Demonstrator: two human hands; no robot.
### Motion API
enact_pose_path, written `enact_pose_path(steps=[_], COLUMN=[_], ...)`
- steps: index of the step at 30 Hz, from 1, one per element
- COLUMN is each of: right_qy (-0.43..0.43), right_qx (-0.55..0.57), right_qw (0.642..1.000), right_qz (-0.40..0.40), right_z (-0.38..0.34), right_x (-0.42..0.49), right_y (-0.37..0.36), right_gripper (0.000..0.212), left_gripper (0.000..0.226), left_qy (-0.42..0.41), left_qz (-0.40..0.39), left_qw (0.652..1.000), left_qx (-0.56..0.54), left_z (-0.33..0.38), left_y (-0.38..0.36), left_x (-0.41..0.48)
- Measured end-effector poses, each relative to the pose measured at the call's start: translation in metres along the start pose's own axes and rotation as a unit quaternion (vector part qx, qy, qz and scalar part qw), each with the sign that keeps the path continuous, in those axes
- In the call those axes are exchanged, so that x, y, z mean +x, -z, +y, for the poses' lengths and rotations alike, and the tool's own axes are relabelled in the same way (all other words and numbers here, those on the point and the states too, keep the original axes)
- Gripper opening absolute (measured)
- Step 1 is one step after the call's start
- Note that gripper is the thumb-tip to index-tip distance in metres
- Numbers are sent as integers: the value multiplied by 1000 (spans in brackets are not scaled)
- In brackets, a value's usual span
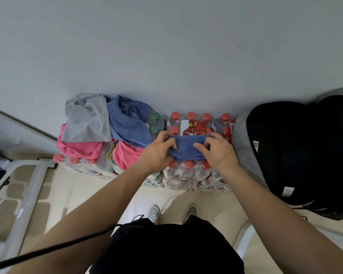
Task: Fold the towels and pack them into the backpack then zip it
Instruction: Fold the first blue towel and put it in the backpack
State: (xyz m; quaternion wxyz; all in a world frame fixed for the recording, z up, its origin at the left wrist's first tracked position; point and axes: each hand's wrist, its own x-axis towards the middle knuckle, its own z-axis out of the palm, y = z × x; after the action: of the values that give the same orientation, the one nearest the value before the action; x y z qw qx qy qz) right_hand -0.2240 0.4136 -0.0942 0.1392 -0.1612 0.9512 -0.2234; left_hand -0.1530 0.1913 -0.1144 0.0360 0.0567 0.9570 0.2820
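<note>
A folded blue towel (187, 147) lies on top of a shrink-wrapped pack of red-capped bottles (192, 176). My left hand (158, 149) grips its left end and my right hand (216, 151) grips its right end. To the left, a heap of loose towels rests on other bottle packs: a grey towel (87, 119), a blue towel (129, 123) and pink towels (83, 148). The black and grey backpack (297, 151) stands open at the right, beside the bottles.
A pale wall (166, 56) rises right behind the bottle packs. Green-capped bottles (154, 123) stand between the towel heap and the red-capped pack. A white metal frame (30, 186) stands at the left on the tiled floor. A black cable (53, 248) crosses the lower left.
</note>
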Motion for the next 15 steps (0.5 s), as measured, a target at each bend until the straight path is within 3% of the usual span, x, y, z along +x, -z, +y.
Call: enact_pose_path(steps=[3,5,7,10,15], right_qy=[-9,3,37,75,70], right_qx=[-144,-192,-172,-80,26], right_qw=[989,981,983,994,997], right_qz=[-18,19,46,11,-26], right_z=[-12,-16,-18,-20,-10], right_x=[5,5,6,8,9], right_y=[1,-1,-5,-14,-17], right_gripper=[43,46,47,50,55], left_gripper=[36,35,38,37,28], left_qy=[13,38,59,87,144], left_qz=[0,32,77,142,118], left_qw=[999,991,978,968,976], left_qx=[51,123,186,189,110], left_z=[6,14,24,47,49], left_y=[2,5,5,-2,-33], left_x=[-1,1,7,21,40])
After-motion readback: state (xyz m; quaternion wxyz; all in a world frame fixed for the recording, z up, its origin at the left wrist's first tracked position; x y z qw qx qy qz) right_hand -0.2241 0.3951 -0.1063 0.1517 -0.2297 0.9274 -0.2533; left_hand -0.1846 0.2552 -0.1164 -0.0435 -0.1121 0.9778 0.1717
